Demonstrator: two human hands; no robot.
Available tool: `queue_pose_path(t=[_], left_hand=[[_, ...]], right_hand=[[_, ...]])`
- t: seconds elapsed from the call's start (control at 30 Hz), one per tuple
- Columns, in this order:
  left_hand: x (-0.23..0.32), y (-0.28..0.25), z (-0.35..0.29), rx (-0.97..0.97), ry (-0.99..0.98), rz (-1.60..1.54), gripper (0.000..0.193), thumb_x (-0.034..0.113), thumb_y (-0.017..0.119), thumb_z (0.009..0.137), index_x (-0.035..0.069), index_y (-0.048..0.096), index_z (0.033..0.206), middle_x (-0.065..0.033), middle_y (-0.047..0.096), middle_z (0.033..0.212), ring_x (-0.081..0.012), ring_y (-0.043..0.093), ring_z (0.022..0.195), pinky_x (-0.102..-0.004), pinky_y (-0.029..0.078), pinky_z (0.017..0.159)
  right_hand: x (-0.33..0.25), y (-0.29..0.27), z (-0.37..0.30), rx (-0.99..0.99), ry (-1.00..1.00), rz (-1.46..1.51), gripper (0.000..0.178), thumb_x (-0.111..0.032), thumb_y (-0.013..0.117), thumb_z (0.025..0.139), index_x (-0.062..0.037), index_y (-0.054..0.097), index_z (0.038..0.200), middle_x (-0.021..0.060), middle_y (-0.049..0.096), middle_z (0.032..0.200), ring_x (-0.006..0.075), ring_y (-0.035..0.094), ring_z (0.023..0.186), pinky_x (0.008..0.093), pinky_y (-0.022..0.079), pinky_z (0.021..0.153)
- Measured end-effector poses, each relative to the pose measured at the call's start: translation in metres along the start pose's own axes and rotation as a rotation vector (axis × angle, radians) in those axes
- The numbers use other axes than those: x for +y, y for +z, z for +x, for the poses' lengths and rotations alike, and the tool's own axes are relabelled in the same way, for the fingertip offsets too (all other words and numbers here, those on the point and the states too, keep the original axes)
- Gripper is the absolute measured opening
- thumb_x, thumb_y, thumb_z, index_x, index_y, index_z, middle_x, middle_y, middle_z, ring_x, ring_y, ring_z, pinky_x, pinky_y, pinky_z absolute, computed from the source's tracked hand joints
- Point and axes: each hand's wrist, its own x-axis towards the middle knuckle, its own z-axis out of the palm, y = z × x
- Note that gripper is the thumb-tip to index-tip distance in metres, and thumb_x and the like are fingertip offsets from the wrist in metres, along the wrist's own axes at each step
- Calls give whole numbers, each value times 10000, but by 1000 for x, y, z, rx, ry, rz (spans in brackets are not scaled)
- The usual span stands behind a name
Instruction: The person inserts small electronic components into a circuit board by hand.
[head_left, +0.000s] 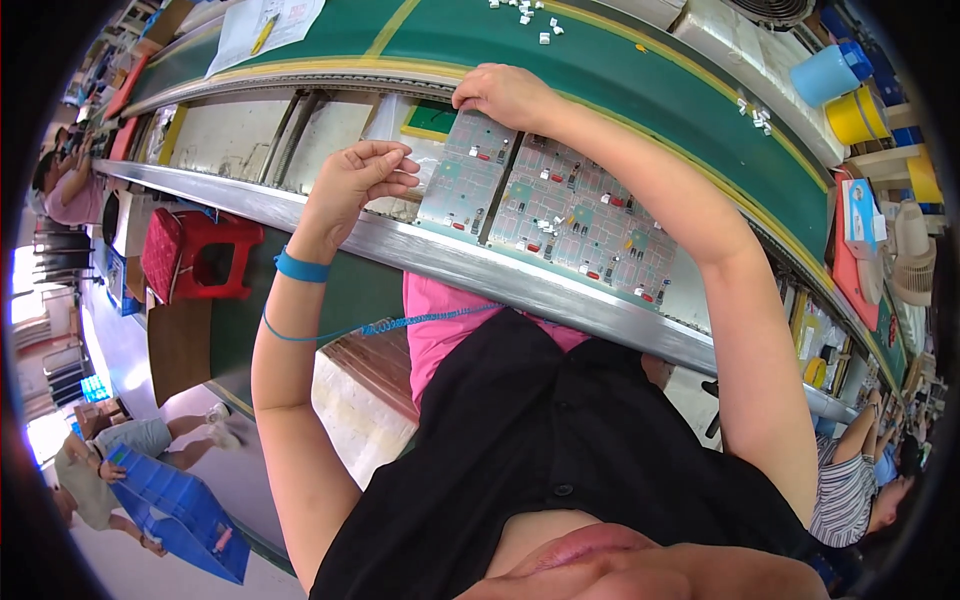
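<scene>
Two grey circuit boards lie side by side on the line's rails: a narrower left board (pixel 455 180) and a larger right board (pixel 580 215) with red, black and white parts. My right hand (pixel 510 98) reaches across to the far edge of the left board, its fingers bent down and closed at the far-left corner; the fingertips are partly hidden. Left of that board, my left hand (pixel 362 185) hovers above the rails with thumb and fingers drawn together. Whatever it may pinch is too small to make out. A blue wrist strap (pixel 301 266) with a coiled cord circles my left wrist.
Beyond the rails runs a green bench surface (pixel 600 85) with small white connectors (pixel 527 12) and a paper sheet (pixel 262 30) bearing a yellow pen. A metal rail (pixel 480 262) crosses before me. At left are a red stool (pixel 215 255) and a person carrying a blue crate (pixel 175 505).
</scene>
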Motion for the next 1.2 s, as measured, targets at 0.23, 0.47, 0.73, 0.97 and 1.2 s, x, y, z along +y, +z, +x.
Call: queue_pose_path(t=[0.23,0.47,0.73,0.97,1.2], left_hand=[[-15,-3,7,92,141,143,220,127,635,837,5,666,1016,-22,619,807,-71,514,736,-193,399,640],[-13,-5,7,6,82,-5,262,115,625,844,-47,604,1049,-52,628,837,-86,551,718,-195,443,662],[-40,1,14,144,279,503,170,158,594,869,-8,628,870,-39,624,798,-90,534,725,-243,428,660],[-40,19,19,43,341,466,152,98,538,895,-46,576,926,-132,649,933,-161,606,874,-257,453,807],[-41,40,33,-5,280,529,151,103,532,905,-42,561,936,-131,638,942,-159,600,890,-271,457,833]], right_hand=[[1,-2,-2,16,-93,-58,132,-168,565,812,-98,652,883,23,638,897,221,562,915,352,467,775],[-6,-5,5,11,-282,-243,119,-103,540,767,-80,637,831,20,615,871,202,562,907,322,493,736],[5,23,20,76,-399,-116,151,-176,523,751,-82,634,790,138,627,856,314,610,815,422,493,710],[-2,19,24,48,-511,-445,106,-130,585,700,-75,673,678,113,667,750,299,641,706,437,506,562],[7,1,-19,-45,-321,-402,150,-149,569,747,-94,681,832,115,668,856,303,634,812,441,507,642]])
